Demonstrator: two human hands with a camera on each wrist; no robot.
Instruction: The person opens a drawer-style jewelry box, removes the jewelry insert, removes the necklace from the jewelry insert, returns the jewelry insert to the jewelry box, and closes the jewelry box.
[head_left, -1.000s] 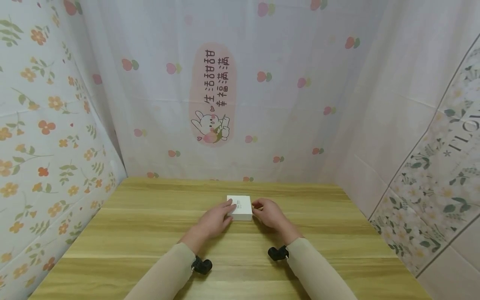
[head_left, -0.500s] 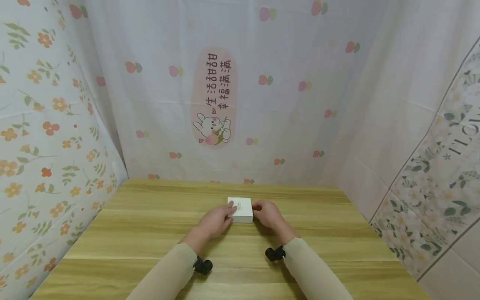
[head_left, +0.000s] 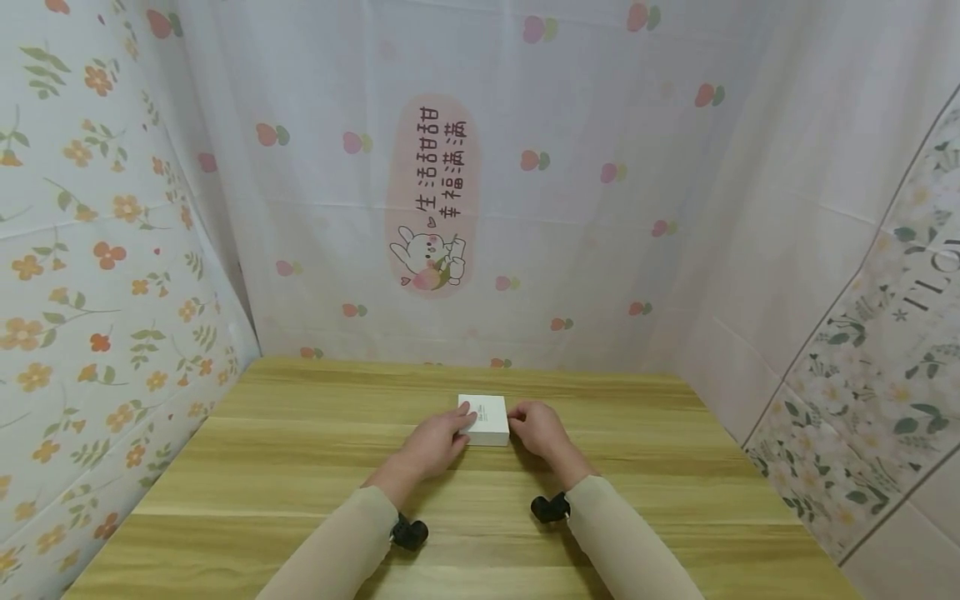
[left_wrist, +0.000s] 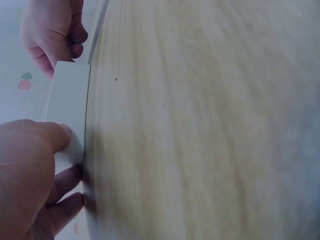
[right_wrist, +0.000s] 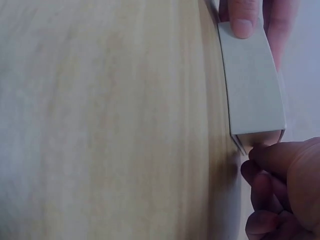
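A small flat white box (head_left: 491, 417) with dark lettering on its top lies on the table. My left hand (head_left: 431, 444) grips its left end, fingers over the top and thumb (left_wrist: 61, 137) against the near side. At the other end is my right hand (head_left: 540, 429), its fingers curled and its thumb and fingertip pinching at the opening. In the right wrist view that end is a recess with a brownish inner panel (right_wrist: 260, 136), set back between the box's white walls. Exactly what the right fingertips pinch there I cannot tell.
The wood-grain table (head_left: 337, 492) spreads around both hands. Behind it hangs a pale curtain (head_left: 600, 242) with fruit prints, and patterned cloths close in the left and right sides. A small black camera (head_left: 408, 532) is worn at each wrist.
The right fingers have drawn closer together against the box's right end. The left hand keeps its hold and the box stays nearly in place; the whole view shifts slightly.
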